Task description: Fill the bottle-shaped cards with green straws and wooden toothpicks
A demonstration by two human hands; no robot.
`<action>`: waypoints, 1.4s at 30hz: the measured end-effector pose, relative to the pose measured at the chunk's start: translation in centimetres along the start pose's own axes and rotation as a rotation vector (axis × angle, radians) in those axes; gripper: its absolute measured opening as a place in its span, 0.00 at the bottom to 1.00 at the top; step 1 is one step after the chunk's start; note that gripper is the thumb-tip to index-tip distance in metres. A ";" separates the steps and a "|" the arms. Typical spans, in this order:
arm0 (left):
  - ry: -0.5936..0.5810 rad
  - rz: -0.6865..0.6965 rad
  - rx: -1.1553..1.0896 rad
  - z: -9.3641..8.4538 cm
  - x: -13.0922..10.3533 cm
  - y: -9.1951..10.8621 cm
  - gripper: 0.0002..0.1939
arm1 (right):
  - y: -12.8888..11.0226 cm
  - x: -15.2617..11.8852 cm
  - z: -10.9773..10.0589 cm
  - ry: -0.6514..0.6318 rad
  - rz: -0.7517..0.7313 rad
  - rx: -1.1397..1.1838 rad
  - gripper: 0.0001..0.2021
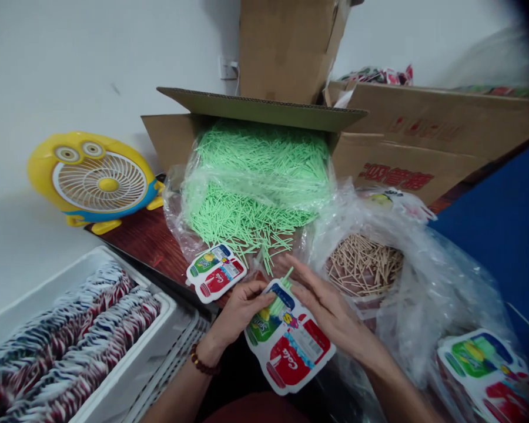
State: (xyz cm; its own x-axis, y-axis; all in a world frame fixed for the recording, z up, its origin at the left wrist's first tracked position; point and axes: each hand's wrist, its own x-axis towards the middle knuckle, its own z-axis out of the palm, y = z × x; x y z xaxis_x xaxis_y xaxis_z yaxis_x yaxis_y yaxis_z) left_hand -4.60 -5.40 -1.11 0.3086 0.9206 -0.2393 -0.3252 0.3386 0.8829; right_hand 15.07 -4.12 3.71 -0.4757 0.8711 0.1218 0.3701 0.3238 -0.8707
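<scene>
A pouch (297, 358) is pinched by the left hand (240, 308) between thumb and fingers. Sticks (286, 280) at its top are flanked by the right hand (330, 311), fingers extended; their grip cannot be told. Beyond the fingertips, a box (264, 109) is seen.

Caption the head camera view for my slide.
Left hand grips a drink-printed packet, right hand at its edge, before an open carton of green sticks.
</scene>
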 end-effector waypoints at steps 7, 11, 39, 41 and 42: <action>-0.018 0.053 0.012 0.7 0.9 0.3 0.12 | -0.1 -0.5 -0.1 -0.075 -0.065 -0.154 0.23; -0.009 0.137 0.077 0.7 1.3 0.8 0.11 | 0.4 -0.8 -1.5 0.008 0.005 -0.188 0.15; -0.091 0.030 0.319 5.7 2.8 0.9 0.12 | 3.7 -1.5 -4.7 0.020 0.143 -0.067 0.09; -0.073 0.045 0.384 5.8 3.0 0.4 0.09 | 4.3 -1.8 -4.6 0.037 0.129 -0.095 0.10; -0.067 0.053 0.421 5.9 3.1 0.2 0.08 | 4.6 -2.0 -4.6 0.039 0.126 -0.110 0.10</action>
State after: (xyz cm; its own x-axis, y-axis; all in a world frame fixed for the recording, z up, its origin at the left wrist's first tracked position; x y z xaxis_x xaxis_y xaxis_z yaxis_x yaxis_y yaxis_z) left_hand 1.58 -3.61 0.69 0.3627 0.9154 -0.1748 0.0464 0.1696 0.9844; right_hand 21.35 -2.68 1.66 -0.3898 0.9202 0.0351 0.5113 0.2479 -0.8229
